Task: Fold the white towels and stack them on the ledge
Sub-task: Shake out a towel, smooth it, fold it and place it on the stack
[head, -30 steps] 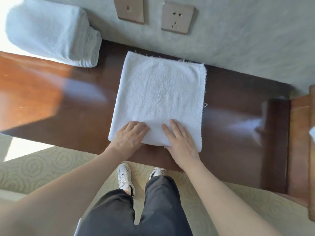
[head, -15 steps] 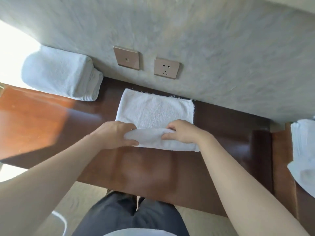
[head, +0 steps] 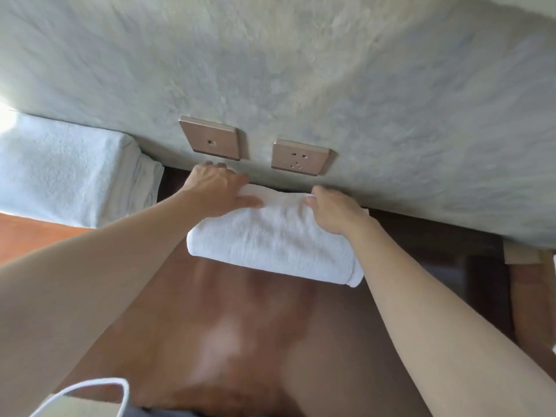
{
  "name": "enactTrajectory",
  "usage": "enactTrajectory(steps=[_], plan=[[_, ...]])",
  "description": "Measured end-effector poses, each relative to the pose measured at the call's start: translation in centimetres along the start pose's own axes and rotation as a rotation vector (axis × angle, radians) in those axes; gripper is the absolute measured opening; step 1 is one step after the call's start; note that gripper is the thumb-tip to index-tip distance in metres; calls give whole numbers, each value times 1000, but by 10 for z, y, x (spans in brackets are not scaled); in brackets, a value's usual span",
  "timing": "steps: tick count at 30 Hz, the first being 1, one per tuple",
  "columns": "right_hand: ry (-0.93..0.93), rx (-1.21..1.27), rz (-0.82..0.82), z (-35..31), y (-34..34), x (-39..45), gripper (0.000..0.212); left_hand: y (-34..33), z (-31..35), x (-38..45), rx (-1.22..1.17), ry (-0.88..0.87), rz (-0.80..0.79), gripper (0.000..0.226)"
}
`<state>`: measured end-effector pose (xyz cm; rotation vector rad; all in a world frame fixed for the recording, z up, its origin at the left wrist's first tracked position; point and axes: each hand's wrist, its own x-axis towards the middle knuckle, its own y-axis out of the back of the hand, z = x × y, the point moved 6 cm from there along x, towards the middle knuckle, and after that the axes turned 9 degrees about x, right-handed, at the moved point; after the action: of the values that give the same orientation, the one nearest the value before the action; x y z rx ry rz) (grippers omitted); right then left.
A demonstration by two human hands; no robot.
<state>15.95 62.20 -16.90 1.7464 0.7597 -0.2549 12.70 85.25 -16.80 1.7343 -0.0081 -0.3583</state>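
Near edge of towel (head: 270, 242) now carried over to far edge: half-fold made. Your left hand (head: 216, 191) and right hand (head: 334, 212) pinch far edge against wall. Next: lift onto stack (head: 69, 173), left of grip.

Both bare arms reach forward, hands set apart at the far end.

The left hand (head: 218, 191) lies palm down, knuckles up, thumb stretched out to the right and fingers (head: 210, 167) curled over forward. The right hand (head: 334, 210) is cupped, its thumb pointing left toward the other hand, wrist bent, forearm running back to the lower right.
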Motion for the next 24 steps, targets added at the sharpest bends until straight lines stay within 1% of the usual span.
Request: enactTrajectory(steps=[2,4,5,7,8,9,10,12,13,14,15,16,17,19,21,24], plan=[[-36,-16,62,9,-9,5,32,-2,5,9,47,33,-14,81],[-65,-53,147,13,-18,7,37,-6,12,7,3,125,-7,67],[-74,-83,197,13,-22,7,37,-8,19,2,-34,169,22,60],[-77,-139,300,14,-30,5,37,-9,44,-16,-137,180,148,50],[-82,-154,348,13,-31,4,36,-9,57,-25,-218,155,221,50],[-88,-151,405,11,-31,2,34,-10,71,-31,-283,111,259,51],[-77,-115,480,8,-29,-3,31,-14,82,-34,-315,67,238,54],[31,43,644,-6,-28,-18,28,-25,94,-35,-310,39,128,58],[108,104,661,-15,-34,-25,33,-30,95,-34,-295,45,96,60],[167,130,600,-23,-46,-30,43,-33,94,-33,-285,48,83,61],[197,118,492,-29,-60,-33,54,-36,93,-31,-271,41,76,62],[206,80,393,-31,-72,-35,61,-37,94,-30,-256,25,77,63],[207,38,329,-27,-81,-35,64,-37,93,-29,-247,14,88,62],[176,-27,324,-8,-82,-33,65,-39,86,-33,-255,67,109,59],[116,-59,350,16,-77,-33,64,-47,69,-41,-248,203,112,62],[-2,-12,361,52,-75,-42,63,-63,43,-54,-211,315,46,68]])
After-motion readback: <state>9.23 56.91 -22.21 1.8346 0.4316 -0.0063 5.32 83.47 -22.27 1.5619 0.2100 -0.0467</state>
